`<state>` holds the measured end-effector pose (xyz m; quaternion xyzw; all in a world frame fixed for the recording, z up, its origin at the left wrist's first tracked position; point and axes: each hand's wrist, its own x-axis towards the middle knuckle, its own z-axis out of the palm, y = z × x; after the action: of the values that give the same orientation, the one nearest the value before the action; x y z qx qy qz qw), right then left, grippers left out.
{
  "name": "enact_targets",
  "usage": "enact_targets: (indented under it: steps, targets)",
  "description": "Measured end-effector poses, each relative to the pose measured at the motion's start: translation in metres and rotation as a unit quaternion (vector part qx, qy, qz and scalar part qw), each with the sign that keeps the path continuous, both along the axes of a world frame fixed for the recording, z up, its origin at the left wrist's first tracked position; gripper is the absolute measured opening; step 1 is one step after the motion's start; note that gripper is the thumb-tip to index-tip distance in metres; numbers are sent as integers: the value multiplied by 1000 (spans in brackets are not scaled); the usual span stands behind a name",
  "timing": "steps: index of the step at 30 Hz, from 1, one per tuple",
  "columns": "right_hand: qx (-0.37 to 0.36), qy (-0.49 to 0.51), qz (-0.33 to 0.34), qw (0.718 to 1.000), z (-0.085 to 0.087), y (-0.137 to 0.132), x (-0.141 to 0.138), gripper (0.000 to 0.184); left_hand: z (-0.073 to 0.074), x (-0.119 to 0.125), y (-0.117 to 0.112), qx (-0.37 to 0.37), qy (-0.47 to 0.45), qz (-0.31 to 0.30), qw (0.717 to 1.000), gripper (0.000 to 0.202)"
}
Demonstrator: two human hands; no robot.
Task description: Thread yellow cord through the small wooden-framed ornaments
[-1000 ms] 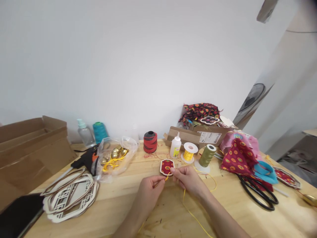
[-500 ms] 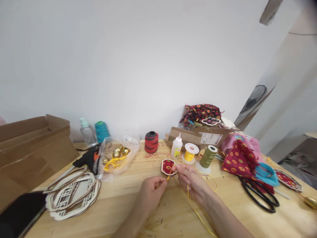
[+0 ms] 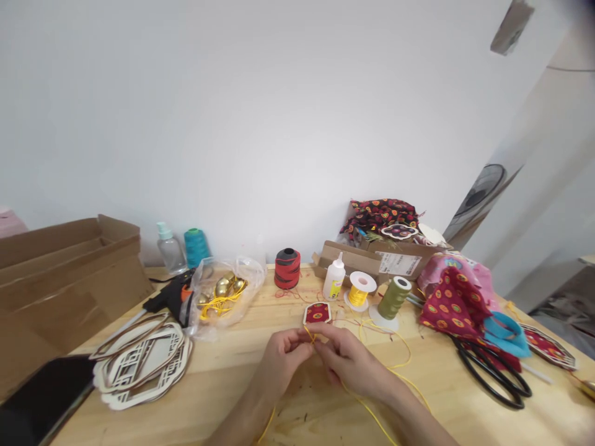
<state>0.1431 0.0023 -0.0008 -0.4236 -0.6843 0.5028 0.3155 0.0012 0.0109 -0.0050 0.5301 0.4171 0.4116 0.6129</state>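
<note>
My left hand (image 3: 281, 356) and my right hand (image 3: 346, 356) meet over the wooden table (image 3: 465, 402), both pinched on a thin yellow cord (image 3: 372, 410) that trails toward me and loops off to the right. Just beyond my fingertips lies a small red patterned ornament (image 3: 317, 312) with a pale wooden rim. Behind it stand a white glue bottle (image 3: 334, 277), a yellow cord spool (image 3: 361, 288) and an olive thread spool (image 3: 393, 297).
A red-black spool (image 3: 287, 268), a plastic bag of gold bells (image 3: 222, 293), a glue gun (image 3: 170, 298), wooden cut-out frames (image 3: 142, 362) and a cardboard box (image 3: 60, 272) lie left. Red fabric (image 3: 453, 297), black scissors (image 3: 493, 370) and a smaller box (image 3: 372, 260) lie right.
My hands have drawn together and back from the red ornament, which they have let go; both now pinch the yellow cord close together. More cord loops on the right.
</note>
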Motion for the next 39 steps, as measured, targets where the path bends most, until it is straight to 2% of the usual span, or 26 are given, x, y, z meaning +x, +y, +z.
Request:
enact_targets:
  steps: [3,7,11,14,17,22,25,29,32,35,39]
  targets:
    - [76,-46,-14,996,-2,-1,0,34,4,0,0,-31,-11,14,999,18]
    - [148,-119,-10,982,2,-1,2,39,2,0,1,-39,7,29,999,26]
    - [200,-173,-36,964,11,0,4,31,1,0,1,-33,11,23,999,35]
    - [227,-194,-53,953,15,0,4,26,2,1,1,-37,4,16,999,32]
    - [242,-205,-69,946,15,2,5,22,0,0,1,-34,16,10,999,31]
    - [253,-210,-84,941,14,5,8,24,-1,-2,2,17,59,24,998,30]
    - [255,-215,-85,939,14,5,8,22,-2,-3,3,33,47,44,997,23]
    - [263,-236,-80,932,14,4,7,19,-6,-4,5,41,15,42,998,19]
    - [266,-241,-76,930,11,5,6,18,-8,-5,4,60,36,66,995,19]
    - [273,-242,-83,928,9,5,6,17,-6,-5,2,85,65,97,990,20]
    - [259,-213,-80,939,11,4,6,19,0,-3,-2,78,40,78,993,24]
